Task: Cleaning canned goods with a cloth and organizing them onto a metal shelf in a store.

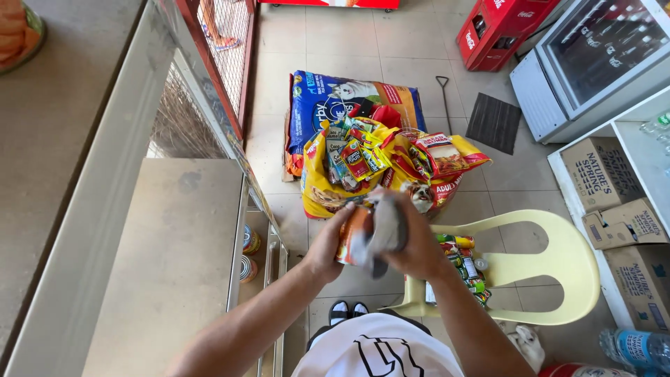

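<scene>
I hold a small orange-labelled can [354, 234] in front of my chest, above the floor and just left of the pale yellow plastic chair [558, 269]. My left hand [328, 246] is clamped around the can's left side, fingers curled on it. My right hand [415, 244] is closed on a grey cloth [386, 230] that it presses against the can's right side and top. On the chair seat, just right of my right hand, lies a row of small colourful packets and cans [466, 269]. Beyond the chair, farther from me, stands an open yellow sack stuffed with pet-food pouches [380, 160], and a blue pet-food bag [335, 98] lies flat behind it. To the chair's left, past my left arm, a grey metal desk [174, 258] has cans [249, 241] shelved at its edge
</scene>
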